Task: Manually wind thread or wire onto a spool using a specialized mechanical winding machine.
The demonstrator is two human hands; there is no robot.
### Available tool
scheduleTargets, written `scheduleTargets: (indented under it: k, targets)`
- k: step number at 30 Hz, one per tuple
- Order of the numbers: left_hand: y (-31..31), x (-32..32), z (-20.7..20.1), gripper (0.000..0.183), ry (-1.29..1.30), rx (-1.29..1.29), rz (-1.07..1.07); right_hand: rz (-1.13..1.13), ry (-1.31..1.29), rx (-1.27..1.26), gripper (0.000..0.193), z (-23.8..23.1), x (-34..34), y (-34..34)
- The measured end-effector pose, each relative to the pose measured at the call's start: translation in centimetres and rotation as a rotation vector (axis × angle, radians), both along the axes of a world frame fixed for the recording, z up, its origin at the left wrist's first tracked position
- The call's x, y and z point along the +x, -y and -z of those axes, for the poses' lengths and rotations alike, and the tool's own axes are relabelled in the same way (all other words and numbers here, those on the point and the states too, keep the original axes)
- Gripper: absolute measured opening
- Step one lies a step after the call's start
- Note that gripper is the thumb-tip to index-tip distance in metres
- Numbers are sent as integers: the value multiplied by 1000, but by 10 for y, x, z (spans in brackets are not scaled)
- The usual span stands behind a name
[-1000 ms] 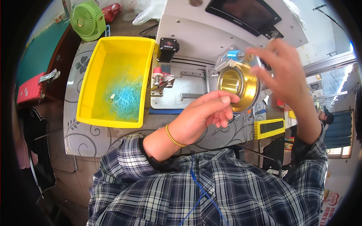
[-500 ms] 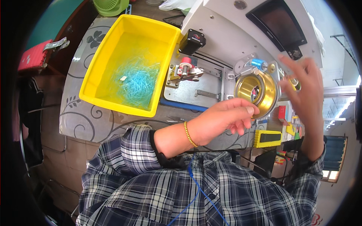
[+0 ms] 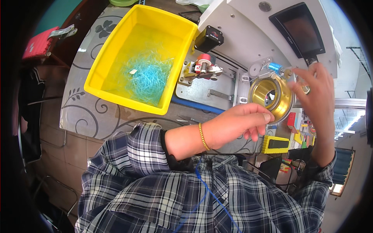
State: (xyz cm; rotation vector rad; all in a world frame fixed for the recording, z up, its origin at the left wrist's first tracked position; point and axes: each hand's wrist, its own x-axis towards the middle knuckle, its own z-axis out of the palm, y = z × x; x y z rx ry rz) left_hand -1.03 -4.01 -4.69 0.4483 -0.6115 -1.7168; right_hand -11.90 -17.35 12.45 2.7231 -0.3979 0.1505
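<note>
My left hand reaches across my body to the lower left rim of a brass-coloured ring mounted on a white machine. Its fingers are pinched together at the ring's edge; whatever they pinch is too small to see. My right hand is raised at the ring's right side, fingers spread and touching the ring's outer edge near a small blue part. A thin blue thread runs down over my plaid shirt.
A yellow bin holding a tuft of light blue fibres stands left of the machine on a patterned tabletop. A red-and-metal spool mechanism and a dark screen sit on the machine. A yellow-and-black tool lies below the ring.
The view has swung so the bin and machine sit further right and lower. My left hand moved up to the ring's lower rim. My right hand stayed at the ring's right side.
</note>
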Motion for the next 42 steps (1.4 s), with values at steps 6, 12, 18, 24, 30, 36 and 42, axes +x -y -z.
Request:
scheduleTargets:
  k: [6,12,18,24,30,36,42]
  targets:
    - [-1,-2,-1,34,-7,1,13,26,-59,-112,40,3,3,19]
    - [-1,-2,-1,33,-3,-10,3,-17,-32,-37,37,2,2,13]
    - [-2,-3,-1,33,-8,-10,2,-26,-57,-143,34,5,5,21]
    - [-1,-4,-1,33,-14,-29,11,-72,-55,-133,33,2,5,17]
    - [-2,-4,-1,33,-13,-26,12,58,-102,-207,27,1,6,19]
    - [-3,-5,-2,33,-3,-14,20,-169,0,-70,20,12,15,8]
    - [-4,-6,0,33,-12,-42,10,176,-73,175,23,15,15,18]
